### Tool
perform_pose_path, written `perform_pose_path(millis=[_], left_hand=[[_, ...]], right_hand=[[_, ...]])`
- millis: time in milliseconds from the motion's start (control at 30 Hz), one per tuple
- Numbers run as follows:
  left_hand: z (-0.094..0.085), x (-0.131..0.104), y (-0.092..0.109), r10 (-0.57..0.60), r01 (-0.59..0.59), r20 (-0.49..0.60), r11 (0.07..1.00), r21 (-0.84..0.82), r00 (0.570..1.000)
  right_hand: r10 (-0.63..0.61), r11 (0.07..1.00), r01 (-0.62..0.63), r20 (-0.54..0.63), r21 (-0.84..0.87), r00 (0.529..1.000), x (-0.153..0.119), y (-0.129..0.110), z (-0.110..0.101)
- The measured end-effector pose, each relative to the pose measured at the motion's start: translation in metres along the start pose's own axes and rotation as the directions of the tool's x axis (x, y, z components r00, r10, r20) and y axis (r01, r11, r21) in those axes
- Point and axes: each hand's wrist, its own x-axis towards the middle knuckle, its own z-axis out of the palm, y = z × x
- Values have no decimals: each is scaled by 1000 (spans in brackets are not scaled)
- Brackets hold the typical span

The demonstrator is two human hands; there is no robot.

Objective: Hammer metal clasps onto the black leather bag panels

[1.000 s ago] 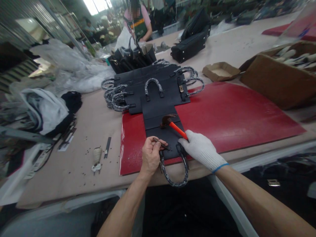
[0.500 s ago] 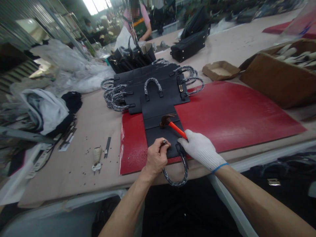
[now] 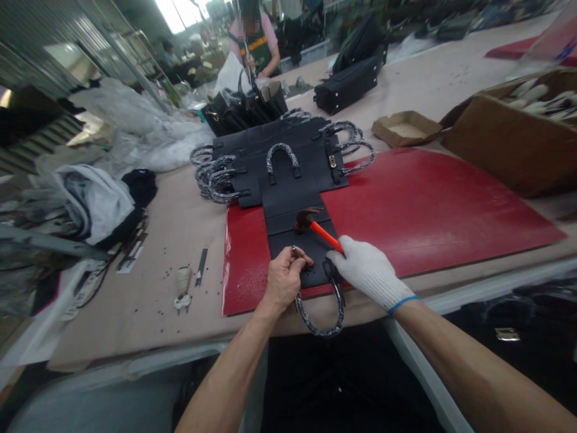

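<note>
My bare left hand [image 3: 283,275] is closed around a short metal punch [image 3: 295,250], whose top end shows above the fingers. Under it lies a black leather bag panel [image 3: 293,207], spread over a red mat [image 3: 433,210]. In a white knitted glove, my right hand [image 3: 367,267] grips the orange handle of a claw hammer [image 3: 325,235]. The hammer's dark head is over the panel, beyond the left hand. A plastic-wrapped bag handle [image 3: 322,331] hangs from the panel's near end, past the table edge.
Behind lie stacked black panels with wrapped handles [image 3: 219,177]. Left of the mat are an awl-like tool with a pale wrapped grip [image 3: 183,282] and a flat dark strip [image 3: 202,266]. Cardboard boxes [image 3: 509,144] stand right. A person [image 3: 256,45] works across the table beside black bags [image 3: 246,108].
The punch in my left hand now tilts more, its top leaning left. The hammer and my right hand have hardly moved. The whole view has shifted slightly.
</note>
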Motion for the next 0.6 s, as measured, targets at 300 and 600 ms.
perform_pose_path(millis=[300,600], left_hand=[[1,-7,-4,186,-192,47,955,227,981],[4,-9,-14,342,-351,80,894,279,936]], right_hand=[[-38,988,39,-12,148,999,5,7,4],[-241,895,327,-287,304,927,-40,15,-79]])
